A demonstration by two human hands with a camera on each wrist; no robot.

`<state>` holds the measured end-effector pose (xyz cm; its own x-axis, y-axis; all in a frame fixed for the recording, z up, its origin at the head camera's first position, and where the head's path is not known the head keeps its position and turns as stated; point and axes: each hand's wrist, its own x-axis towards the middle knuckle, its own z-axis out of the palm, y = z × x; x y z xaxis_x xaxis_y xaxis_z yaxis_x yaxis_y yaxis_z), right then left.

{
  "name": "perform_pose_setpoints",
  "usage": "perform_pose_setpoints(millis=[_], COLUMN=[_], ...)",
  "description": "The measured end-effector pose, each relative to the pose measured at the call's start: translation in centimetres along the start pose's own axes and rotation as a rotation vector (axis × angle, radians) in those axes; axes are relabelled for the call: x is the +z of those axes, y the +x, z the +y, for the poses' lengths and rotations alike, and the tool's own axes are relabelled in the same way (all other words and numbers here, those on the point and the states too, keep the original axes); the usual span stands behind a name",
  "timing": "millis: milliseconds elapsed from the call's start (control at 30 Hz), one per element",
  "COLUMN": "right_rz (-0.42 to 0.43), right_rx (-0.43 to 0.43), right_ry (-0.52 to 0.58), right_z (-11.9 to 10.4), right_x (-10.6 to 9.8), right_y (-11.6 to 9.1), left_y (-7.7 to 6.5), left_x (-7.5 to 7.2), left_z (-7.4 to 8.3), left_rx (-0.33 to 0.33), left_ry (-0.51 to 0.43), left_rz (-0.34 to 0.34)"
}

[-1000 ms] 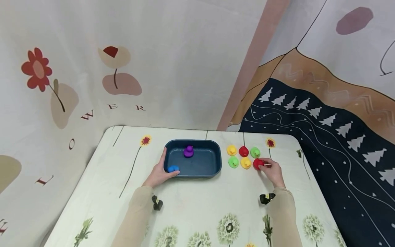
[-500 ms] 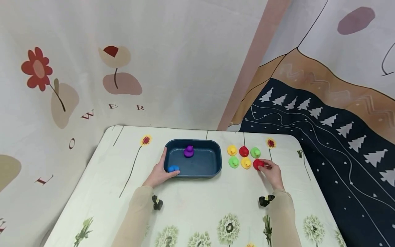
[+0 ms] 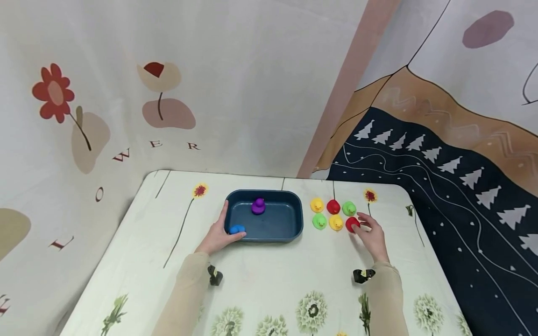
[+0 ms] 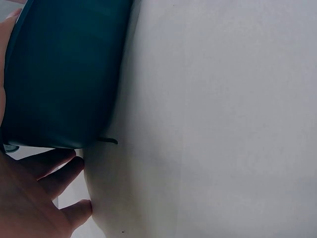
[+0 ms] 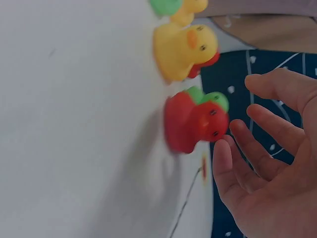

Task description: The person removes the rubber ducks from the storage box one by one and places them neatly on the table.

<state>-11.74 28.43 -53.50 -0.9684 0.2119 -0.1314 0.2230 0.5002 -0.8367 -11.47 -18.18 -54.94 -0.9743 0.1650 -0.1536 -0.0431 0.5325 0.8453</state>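
Note:
My left hand [image 3: 216, 237] holds the left front corner of a dark blue tray [image 3: 269, 239], thumb along the front rim and fingers at the left side. The tray wall [image 4: 64, 74] fills the upper left of the left wrist view. Inside sit a purple rubber duck [image 3: 258, 206] and a small blue toy [image 3: 237, 229], partly hidden by the front rim and thumb. My right hand [image 3: 372, 237] is beside a red rubber duck [image 3: 351, 224]. In the right wrist view, that red duck [image 5: 190, 124] stands on the table, the fingers spread apart just beside it.
Left of the red duck stand a yellow duck [image 3: 336, 222] and a green duck [image 3: 319, 221]. Behind them is a row of yellow [image 3: 317, 205], red [image 3: 333, 206] and green ducks [image 3: 349, 208]. A flower-print cloth [image 3: 273, 280] covers the table; printed curtains hang behind.
My right hand's fingers have opened and let go of the red duck, which stays at the right end of the front row. The left hand and tray have not visibly moved.

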Motion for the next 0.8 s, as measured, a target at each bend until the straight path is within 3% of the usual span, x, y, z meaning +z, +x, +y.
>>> perform_pose_setpoints(millis=[233, 467, 800], right_rz=[-0.043, -0.083, -0.194], right_rx=[-0.063, -0.164, -0.264], right_ry=[0.03, -0.05, 0.03], right_z=[-1.7, -2.9, -4.7], right_x=[0.2, 1.2, 3.2], right_y=[-0.4, -0.9, -1.3], left_y=[0.0, 0.0, 0.1], left_x=[0.0, -0.1, -0.1], left_z=[0.0, 0.0, -0.1], left_rx=[-0.007, -0.006, 0.005], left_ry=[0.002, 0.007, 0.013], left_rz=[-0.007, -0.007, -0.007])
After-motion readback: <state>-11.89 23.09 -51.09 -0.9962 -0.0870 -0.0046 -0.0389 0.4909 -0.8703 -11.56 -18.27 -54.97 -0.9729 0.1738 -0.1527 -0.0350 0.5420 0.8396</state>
